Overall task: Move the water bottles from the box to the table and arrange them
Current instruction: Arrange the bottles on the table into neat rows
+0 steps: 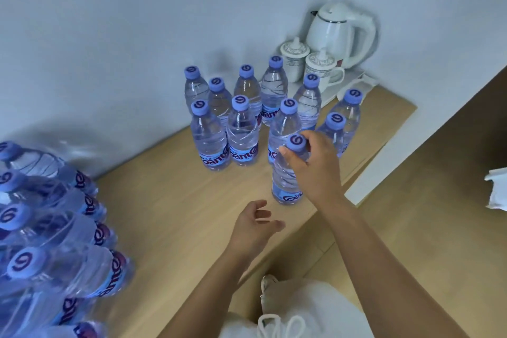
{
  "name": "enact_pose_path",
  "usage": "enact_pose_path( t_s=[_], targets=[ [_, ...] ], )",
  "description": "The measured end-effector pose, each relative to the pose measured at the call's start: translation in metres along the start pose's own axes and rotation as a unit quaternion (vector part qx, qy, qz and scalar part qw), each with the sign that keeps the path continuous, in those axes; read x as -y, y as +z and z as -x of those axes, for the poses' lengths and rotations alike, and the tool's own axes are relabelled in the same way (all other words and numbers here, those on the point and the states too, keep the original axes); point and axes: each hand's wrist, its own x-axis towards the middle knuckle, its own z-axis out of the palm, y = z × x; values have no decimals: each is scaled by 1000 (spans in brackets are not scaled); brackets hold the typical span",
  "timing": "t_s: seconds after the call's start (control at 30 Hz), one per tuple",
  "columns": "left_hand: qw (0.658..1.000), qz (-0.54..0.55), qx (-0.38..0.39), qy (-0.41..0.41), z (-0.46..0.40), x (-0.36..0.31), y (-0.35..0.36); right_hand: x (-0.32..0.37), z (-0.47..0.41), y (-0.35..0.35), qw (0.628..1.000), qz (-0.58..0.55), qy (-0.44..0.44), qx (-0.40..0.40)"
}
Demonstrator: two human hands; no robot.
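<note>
Standing upright, the front bottle (286, 173) is gripped at its neck by the right hand (312, 167) — fingers curled round it; the left hand (253, 223) hangs loosely curled, empty, just below.

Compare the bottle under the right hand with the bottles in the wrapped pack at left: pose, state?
1. The gripped bottle stands upright on the table; the pack bottles lie tilted, caps toward the camera.
2. The right hand holds the gripped bottle near its cap; nothing touches the pack bottles.
3. The gripped bottle stands loose; the pack bottles are bundled in clear wrap.
Both have blue caps and blue labels.
</note>
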Motion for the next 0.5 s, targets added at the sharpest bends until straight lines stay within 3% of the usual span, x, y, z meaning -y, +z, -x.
enact_pose_path(
  t_s=[0.13,0.23,0.33,0.5],
  targets=[
    [993,-79,-44,75,10,10,-21,21,4,9,996,-7,-73,56],
    [983,6,-123,135,26,14,-38,55,8,19,988,-104,-70,94],
    [964,107,-205,130,53,17,-63,92,12,35,959,-221,-48,170],
    [954,242,-110,136,106,30,-96,128,15,63,848,-238,-27,473]
  ],
)
